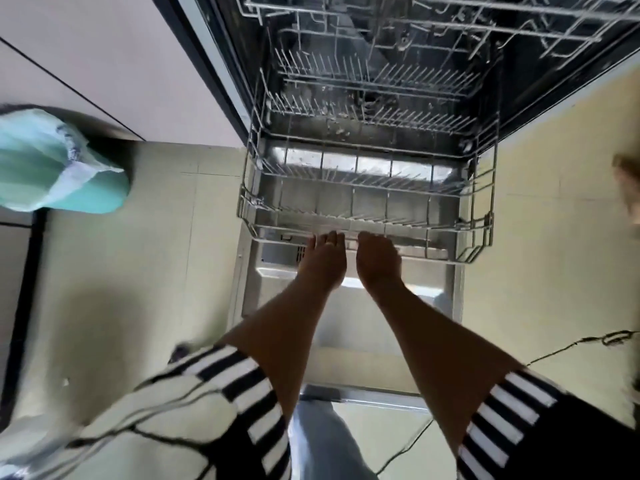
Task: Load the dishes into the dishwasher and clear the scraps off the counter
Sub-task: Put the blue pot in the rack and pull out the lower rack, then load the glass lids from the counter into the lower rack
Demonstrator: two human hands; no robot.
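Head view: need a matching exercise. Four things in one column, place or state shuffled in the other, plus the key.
Things:
1. lower rack
2. upper rack
3. bag
4. cable

Place or state:
A. on the floor at the right
B. at the left, pale green
C. pulled out over the open door
D. at the top edge of the view

Pairs: 1-C, 2-D, 3-B, 4-A
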